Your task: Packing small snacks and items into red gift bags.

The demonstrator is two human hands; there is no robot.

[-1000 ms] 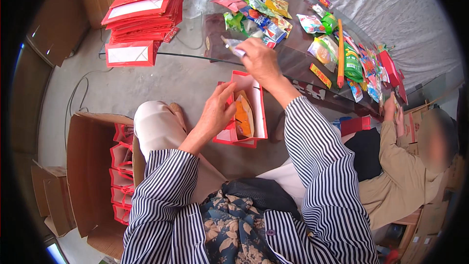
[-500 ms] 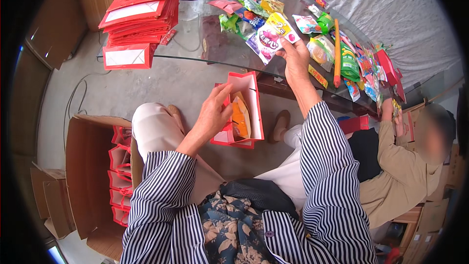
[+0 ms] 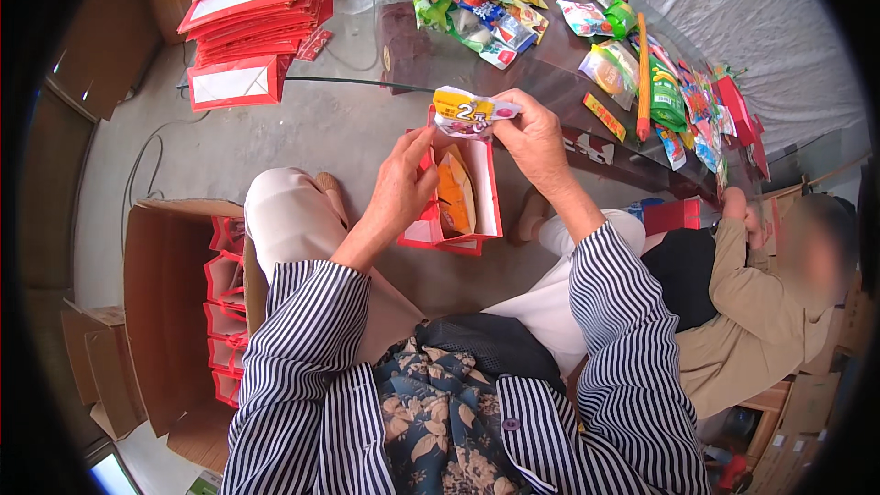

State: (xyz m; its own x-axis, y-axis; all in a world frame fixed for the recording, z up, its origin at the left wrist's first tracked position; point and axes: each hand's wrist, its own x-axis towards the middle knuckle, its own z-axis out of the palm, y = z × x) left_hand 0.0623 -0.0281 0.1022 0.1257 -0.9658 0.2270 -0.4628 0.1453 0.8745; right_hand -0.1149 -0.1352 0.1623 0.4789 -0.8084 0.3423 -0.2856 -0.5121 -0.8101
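My right hand (image 3: 533,142) pinches a yellow, white and purple snack packet (image 3: 466,112) by its right end, just above the far rim of a red paper gift bag (image 3: 488,197). White-lined and standing with its mouth up, the bag has an orange packet (image 3: 454,197) inside. My left hand (image 3: 399,181) is at the bag's left rim, thumb and forefinger apart, the forefinger reaching toward the snack packet's left edge. Whether that fingertip touches the packet I cannot tell. More red bag material shows beneath the gift bag.
A glass table (image 3: 403,73) carries a stack of flat red bags (image 3: 257,23), a heap of snack packets (image 3: 486,14) and a long orange stick-shaped pack (image 3: 643,82). Left of me, a cardboard box (image 3: 170,312) holds several red bags (image 3: 225,321). A co-worker (image 3: 752,339) sits at right.
My right hand has brought the snack packet from over the table down and left to the gift bag, tilting it. My left forefinger has moved up toward the bag's far corner.
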